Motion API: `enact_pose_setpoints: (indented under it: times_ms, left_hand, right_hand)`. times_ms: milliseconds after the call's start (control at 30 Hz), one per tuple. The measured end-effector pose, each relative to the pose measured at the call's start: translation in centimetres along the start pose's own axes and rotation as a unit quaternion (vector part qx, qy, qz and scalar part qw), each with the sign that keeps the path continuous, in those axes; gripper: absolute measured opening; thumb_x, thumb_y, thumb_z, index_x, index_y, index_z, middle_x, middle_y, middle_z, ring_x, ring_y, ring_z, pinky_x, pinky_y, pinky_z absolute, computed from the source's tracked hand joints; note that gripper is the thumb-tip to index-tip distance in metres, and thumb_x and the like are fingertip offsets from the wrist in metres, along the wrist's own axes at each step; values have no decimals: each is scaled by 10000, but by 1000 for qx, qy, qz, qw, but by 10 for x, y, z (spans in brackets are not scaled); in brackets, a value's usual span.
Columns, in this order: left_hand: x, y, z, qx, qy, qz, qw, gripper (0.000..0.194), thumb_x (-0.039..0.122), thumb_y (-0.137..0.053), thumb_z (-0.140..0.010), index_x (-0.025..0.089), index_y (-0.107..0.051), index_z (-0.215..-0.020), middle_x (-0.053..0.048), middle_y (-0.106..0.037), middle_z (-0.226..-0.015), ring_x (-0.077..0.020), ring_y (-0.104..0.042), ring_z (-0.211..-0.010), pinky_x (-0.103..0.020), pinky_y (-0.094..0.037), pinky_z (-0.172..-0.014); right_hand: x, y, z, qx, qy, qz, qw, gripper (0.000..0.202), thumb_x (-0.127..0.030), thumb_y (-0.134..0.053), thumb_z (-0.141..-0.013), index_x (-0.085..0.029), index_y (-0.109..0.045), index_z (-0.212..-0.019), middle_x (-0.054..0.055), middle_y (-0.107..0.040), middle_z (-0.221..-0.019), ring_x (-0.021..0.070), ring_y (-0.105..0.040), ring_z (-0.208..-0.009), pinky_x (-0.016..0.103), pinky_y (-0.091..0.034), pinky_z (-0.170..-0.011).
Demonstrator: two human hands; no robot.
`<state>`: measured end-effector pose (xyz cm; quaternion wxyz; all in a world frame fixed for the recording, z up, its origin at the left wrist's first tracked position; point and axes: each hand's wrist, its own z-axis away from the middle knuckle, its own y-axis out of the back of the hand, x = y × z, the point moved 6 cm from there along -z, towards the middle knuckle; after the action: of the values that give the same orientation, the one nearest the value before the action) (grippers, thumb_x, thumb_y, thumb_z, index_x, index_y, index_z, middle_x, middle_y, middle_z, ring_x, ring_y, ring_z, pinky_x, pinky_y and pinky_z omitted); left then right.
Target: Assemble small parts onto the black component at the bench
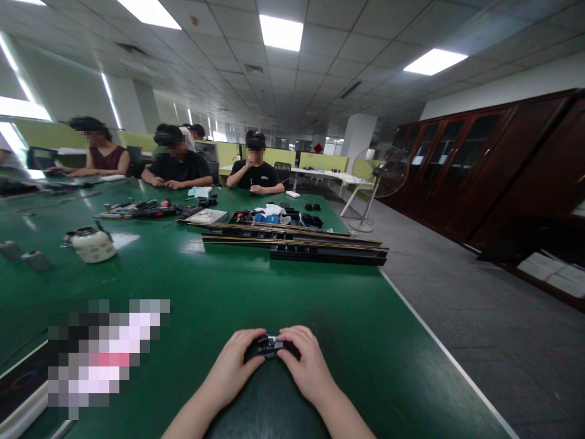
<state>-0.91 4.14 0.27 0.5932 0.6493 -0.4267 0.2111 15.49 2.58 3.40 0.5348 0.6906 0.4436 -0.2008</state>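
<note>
Green desk point(283, 292) w/ white kettle point(92, 243), long black rails point(320, 250), parts trays point(274, 217); fan point(384, 174), wood cabinets point(479, 164) at right.

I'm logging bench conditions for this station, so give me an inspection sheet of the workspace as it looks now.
Surface: green table, white edge on the right.
Job's things: small black part, gripped from both sides.
Clutter: long black rails; white kettle-like pot; trays of small parts.
Grippers: left hand and right hand both closed on the part.
Cables: nothing seen clearly.
Surroundings: three seated people at the far end; standing fan; dark wooden cabinets.
</note>
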Motion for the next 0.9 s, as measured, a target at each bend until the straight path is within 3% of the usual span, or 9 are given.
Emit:
enact_pose_setpoints:
  times_ms: [200,900]
  left_hand:
    - [2,1,1,2,6,-2,1000,386,165,-595,-669,232,-591,-1049,-49,-635,-1057,-216,-550,-1021,-396,-413,-929]
    - [3,3,0,0,9,-10,1000,370,185,-562,-693,231,-580,-1059,-69,-616,-1095,-239,-531,-1057,-440,-386,-953]
  right_hand:
    - [12,1,1,37,-42,-22,998,185,-180,-565,-756,-242,-636,-915,44,-634,-939,199,-555,-940,353,-428,-860]
    - [26,17,6,178,-46,-16,983,227,-283,-500,-816,-207,-606,-1002,73,-631,-1005,201,-569,-965,363,-454,-870]
